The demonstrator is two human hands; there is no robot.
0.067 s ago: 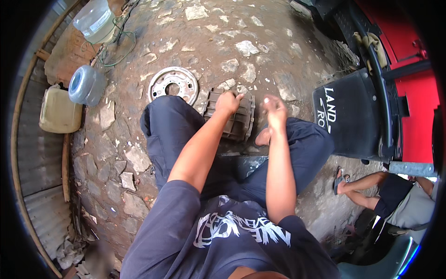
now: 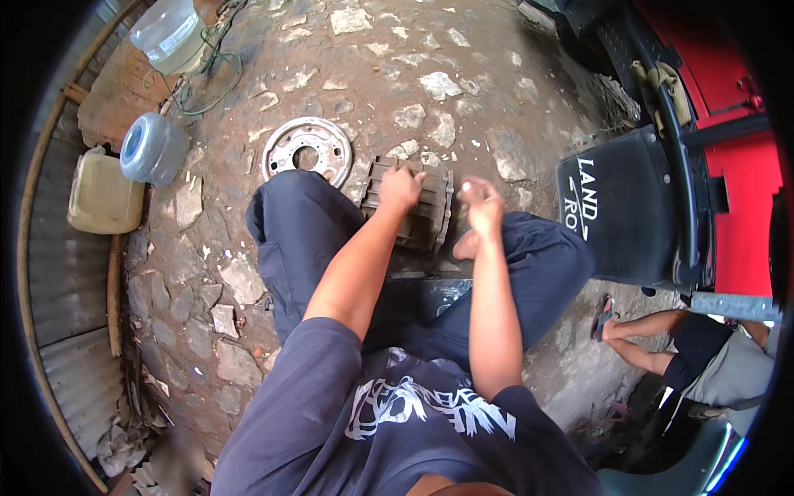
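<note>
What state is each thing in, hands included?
Ribbed metal casing: on the ground, grimy.
Left hand: curled over the casing; grip unclear.
Right hand: beside the casing, partly curled, blurred.
Round metal disc: lying flat, worn.
Green cord: loosely looped.
Bluish jug: fill level unclear.

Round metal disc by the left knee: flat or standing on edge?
The disc lies flat: its round face and centre hole show from above, though the knee hides its near edge.

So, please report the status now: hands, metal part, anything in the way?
Left hand on ribbed grey-brown metal housing. Right hand beside it, grip unclear. Housing on stony ground. Round pale metal disc left, seemingly clear of work.
</note>
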